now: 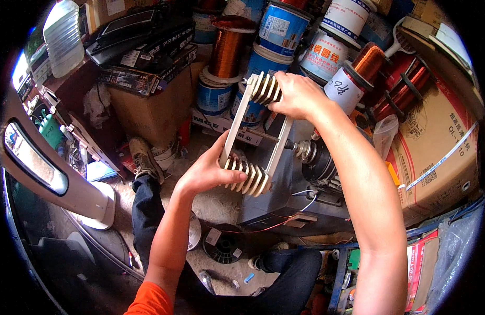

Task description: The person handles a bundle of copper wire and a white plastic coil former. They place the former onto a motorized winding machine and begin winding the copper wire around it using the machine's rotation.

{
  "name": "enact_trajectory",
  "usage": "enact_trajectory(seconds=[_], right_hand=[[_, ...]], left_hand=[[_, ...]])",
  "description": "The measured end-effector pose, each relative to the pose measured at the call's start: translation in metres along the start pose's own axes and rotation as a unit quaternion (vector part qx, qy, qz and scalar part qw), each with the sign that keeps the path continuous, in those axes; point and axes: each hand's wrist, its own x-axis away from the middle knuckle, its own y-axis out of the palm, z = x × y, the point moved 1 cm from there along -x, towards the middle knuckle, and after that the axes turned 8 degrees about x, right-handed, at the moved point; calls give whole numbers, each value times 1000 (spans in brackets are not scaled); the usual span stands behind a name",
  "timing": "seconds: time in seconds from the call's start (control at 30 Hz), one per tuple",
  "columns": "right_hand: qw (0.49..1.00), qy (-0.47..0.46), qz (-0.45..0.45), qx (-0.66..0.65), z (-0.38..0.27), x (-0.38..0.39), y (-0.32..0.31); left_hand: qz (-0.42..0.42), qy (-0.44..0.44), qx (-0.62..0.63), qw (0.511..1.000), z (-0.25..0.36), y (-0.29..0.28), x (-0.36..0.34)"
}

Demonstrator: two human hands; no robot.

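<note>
A long cream frame [234, 123] with two parallel rails and a stack of finned slats at each end is held tilted in front of me. My right hand [296, 93] grips the upper finned end, its fingers over the slats. My left hand [205, 169] holds the lower finned end, with the thumb lying across the fins. Just beyond the frame's right rail is a grey machine [268, 207] with a metal spindle [305, 152], partly hidden by the frame and my right forearm.
Copper wire spools [226, 52] and blue-white drums [284, 29] are stacked behind. Cardboard boxes stand at left [137, 102] and right [434, 157]. A white upright appliance [82, 202] is at the left. A black reel [225, 244] lies on the floor between my legs.
</note>
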Motion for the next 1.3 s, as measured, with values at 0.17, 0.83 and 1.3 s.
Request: enact_trajectory(seconds=[0.17, 0.83, 1.3], right_hand=[[997, 1, 62, 35, -5, 4, 5], [998, -3, 27, 54, -4, 3, -5], [998, -13, 40, 54, -8, 7, -12]], left_hand=[[-2, 11, -29, 1000, -2, 0, 1], [12, 34, -17, 999, -6, 2, 3], [10, 39, -12, 999, -8, 2, 2]])
